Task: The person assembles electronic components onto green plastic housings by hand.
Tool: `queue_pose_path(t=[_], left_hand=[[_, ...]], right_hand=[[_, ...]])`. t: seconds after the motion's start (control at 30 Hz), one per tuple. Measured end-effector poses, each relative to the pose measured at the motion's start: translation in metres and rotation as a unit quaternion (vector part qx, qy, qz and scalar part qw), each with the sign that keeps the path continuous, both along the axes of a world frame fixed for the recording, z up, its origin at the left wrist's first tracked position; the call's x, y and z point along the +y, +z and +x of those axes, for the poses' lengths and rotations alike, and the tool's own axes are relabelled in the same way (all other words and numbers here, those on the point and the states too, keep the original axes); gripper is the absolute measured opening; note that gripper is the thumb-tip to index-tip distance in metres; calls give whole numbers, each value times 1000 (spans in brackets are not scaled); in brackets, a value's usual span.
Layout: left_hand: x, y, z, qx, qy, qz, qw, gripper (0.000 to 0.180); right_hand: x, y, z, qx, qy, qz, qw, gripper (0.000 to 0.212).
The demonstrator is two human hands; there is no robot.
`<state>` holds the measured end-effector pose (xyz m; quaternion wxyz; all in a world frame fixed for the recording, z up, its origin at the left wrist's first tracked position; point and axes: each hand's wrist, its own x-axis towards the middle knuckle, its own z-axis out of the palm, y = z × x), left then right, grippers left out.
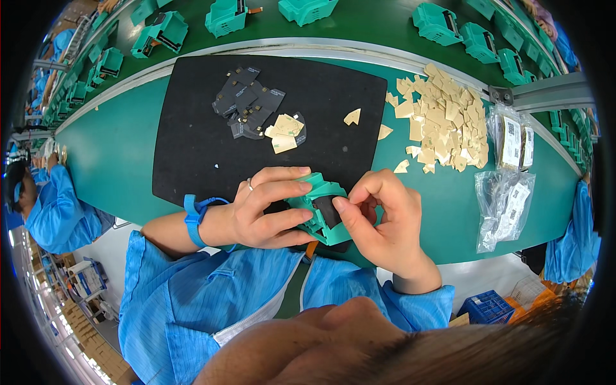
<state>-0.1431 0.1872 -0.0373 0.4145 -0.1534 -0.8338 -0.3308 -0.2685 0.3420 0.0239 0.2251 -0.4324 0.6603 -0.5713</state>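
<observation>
My left hand (273, 208) is wrapped round a green plastic fixture (333, 235), held tilted over the near edge of the black mat (192, 128). Set into the fixture is a dark, flat part (327, 210). A short orange strip (312, 248) sticks out below it. My right hand (385, 215) is curled at the fixture's right side, thumb against the edge of the dark part and fingers bent in. Whatever lies between those fingers is hidden. On the mat lie a loose pile of thin black sheet pieces (240, 102) and several cream paper pieces (285, 133).
Many cream paper scraps (446, 122) are heaped right of the mat. Clear plastic bags (504, 212) with white labels lie beyond them. More green fixtures (436, 24) stand on the green conveyor (359, 25) at the back. A blue cord runs from my left wrist strap (192, 220).
</observation>
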Motion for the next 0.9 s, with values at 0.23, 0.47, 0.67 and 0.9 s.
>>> queue_pose_path(t=[0.23,0.47,0.67,0.9], left_hand=[[-1,-1,1,-3,-1,-1,1000,45],[-1,-2,1,-1,4,-5,1000,43],[-2,-2,0,1,1,-9,1000,41],[-5,1,2,-33,-9,22,999,39]], right_hand=[[-1,1,1,7,2,4,1000,15],[-1,0,1,9,7,2,1000,15],[-6,-8,4,144,-13,-19,989,18],[-9,-15,-1,289,-61,19,955,21]])
